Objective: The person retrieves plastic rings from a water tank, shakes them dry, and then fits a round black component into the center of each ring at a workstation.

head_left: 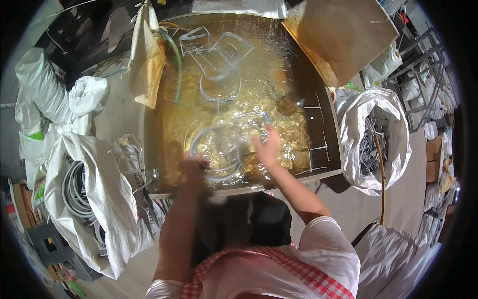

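Both hands work in a large rectangular metal tank [149,149] filled with churning yellow-brown liquid. The left hand [195,167] is blurred at the near rim; its fingers look curled over the near arc of a pale grey looped metal frame [209,137] that lies half under the surface, though how tight the hold is I cannot tell. The right hand [269,144] reaches further in, fingers bent down onto the far side of the same loop or a piece tangled with it; whether they close round it is hidden by foam and glare.

Beyond the fingertips, toward the far end, more bent wire frames [219,60] lie soaking, so several pieces are already in the bath. Left of the left hand stands an open white woven sack [104,199] holding coiled grey rings [74,189]; right of the right hand another white woven sack [358,119] holds dark grey strips [371,142]. Judging by both sacks holding plenty, the washing looks to be partway through, with much left.
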A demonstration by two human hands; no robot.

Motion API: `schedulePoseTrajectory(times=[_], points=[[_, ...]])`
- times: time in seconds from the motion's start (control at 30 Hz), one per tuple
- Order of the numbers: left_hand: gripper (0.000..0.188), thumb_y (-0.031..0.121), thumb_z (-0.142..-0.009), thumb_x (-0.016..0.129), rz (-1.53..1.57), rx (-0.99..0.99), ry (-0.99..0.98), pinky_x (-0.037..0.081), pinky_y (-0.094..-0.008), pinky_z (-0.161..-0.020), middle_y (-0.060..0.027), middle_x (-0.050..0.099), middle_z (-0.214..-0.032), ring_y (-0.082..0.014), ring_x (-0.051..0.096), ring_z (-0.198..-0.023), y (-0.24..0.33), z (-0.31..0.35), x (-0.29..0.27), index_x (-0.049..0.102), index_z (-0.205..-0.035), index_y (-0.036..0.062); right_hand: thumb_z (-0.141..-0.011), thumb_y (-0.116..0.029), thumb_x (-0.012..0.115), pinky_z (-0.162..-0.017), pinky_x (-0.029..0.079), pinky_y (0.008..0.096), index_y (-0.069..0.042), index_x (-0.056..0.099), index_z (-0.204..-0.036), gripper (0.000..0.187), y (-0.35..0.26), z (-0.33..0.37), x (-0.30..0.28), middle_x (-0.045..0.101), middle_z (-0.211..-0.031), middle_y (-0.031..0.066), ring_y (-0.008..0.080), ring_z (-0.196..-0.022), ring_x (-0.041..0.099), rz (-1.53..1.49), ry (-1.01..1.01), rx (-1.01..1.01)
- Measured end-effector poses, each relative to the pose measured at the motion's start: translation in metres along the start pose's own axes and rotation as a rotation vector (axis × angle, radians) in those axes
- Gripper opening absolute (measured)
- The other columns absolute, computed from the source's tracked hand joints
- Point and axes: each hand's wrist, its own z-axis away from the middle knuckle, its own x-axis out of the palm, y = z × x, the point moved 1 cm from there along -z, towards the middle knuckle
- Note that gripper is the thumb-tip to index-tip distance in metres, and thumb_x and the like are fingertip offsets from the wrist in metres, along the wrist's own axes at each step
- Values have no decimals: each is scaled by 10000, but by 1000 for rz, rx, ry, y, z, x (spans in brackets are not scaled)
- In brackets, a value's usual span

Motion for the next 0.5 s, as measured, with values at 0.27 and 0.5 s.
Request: schedulePoseTrajectory(times=[0.27,0.5], points=[[147,19,-798,511,-57,-309,90,510,-377,-634,-131,584,-732,-234,552,-624,47,18,-4,549,-930,-36,-822,-749,246,-895,442,568,-57,117,-1427,928,62,25,49,175,-1453,245,423,-1198,406,-1031,-604,1251],[337,-6,-816,493,-94,-155,-81,515,-396,-650,-118,592,-842,-232,571,-671,54,33,-9,508,-1151,20,-880,-618,349,-960,405,534,3,171,-1380,817,-2,4,44,359,-1313,290,384,-1167,456,-1594,-459,1379]])
